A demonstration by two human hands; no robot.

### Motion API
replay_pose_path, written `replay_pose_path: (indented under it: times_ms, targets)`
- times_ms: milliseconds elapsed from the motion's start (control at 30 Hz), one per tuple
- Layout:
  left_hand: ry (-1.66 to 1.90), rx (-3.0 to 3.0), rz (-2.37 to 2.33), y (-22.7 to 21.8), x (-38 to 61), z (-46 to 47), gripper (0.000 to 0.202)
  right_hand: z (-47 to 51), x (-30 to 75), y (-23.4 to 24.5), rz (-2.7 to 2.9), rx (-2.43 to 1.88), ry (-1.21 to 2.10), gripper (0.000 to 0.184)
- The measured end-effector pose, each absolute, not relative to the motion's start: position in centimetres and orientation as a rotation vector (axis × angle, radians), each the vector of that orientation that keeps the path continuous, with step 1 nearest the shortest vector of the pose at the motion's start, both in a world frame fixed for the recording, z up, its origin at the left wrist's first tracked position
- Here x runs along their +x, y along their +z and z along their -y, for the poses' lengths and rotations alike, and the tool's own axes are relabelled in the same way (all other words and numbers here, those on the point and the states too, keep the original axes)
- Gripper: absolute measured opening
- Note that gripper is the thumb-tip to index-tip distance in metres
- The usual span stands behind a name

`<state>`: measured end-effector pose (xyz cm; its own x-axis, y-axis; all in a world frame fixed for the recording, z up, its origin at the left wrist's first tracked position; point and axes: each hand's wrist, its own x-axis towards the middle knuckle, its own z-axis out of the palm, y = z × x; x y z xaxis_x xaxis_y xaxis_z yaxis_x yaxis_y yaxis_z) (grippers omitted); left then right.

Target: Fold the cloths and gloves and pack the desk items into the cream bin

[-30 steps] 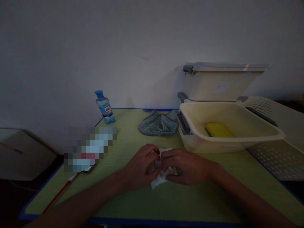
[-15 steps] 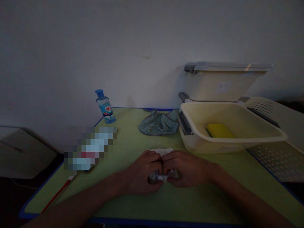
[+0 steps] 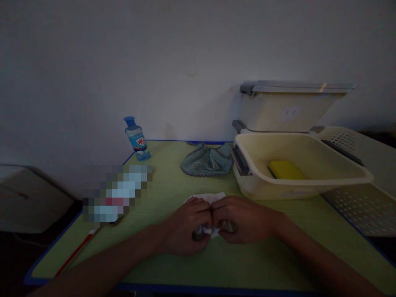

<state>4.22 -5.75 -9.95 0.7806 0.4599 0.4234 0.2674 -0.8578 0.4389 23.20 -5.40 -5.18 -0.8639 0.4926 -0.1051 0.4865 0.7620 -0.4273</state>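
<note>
My left hand (image 3: 193, 227) and my right hand (image 3: 239, 218) meet over the near middle of the table, knuckles together. Between them is a crumpled white tissue (image 3: 214, 197), its edge showing beyond the fingers and a bit of it below. Each hand has its fingers curled and pinched onto this tissue. Something greyish shows inside the curl of the left hand, but I cannot make out what it is.
A grey-green mesh cloth (image 3: 207, 161) lies beyond the hands. To its right stands an open cream bin (image 3: 266, 190) holding a yellow sponge (image 3: 286, 170). A blue bottle (image 3: 137, 140) and a blurred-out item with a red handle (image 3: 74, 253) are at left.
The thumbs and fingertips have shifted slightly on the white tissue, and its lower part hangs a little differently. Everything else stays in place.
</note>
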Motion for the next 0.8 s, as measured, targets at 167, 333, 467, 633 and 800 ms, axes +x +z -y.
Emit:
replay_pose_path:
  times_ms: [167, 333, 467, 633, 800]
  targets:
    - [0.707, 2.625, -0.569, -9.80, 4.21, 5.98, 0.017, 5.21, 23.28, -5.26, 2.917, -0.813, 0.766, 0.008]
    - [0.686, 2.616, -0.568, -9.61, 4.18, 6.01, 0.014, 5.10, 23.28, -5.34, 2.897, -0.770, 0.750, 0.005]
    - [0.685, 2.625, -0.562, -9.65, 4.15, 6.00, 0.014, 5.13, 23.21, -5.43, 2.898, -0.762, 0.733, 0.005]
    - [0.663, 2.631, -0.561, -9.75, 4.17, 5.96, 0.014, 5.20, 23.14, -5.48, 2.916, -0.764, 0.704, 0.005]
    - [0.675, 2.640, -0.557, -9.77, 4.10, 5.94, 0.013, 5.42, 22.97, -5.27, 2.929, -0.812, 0.655, 0.004]
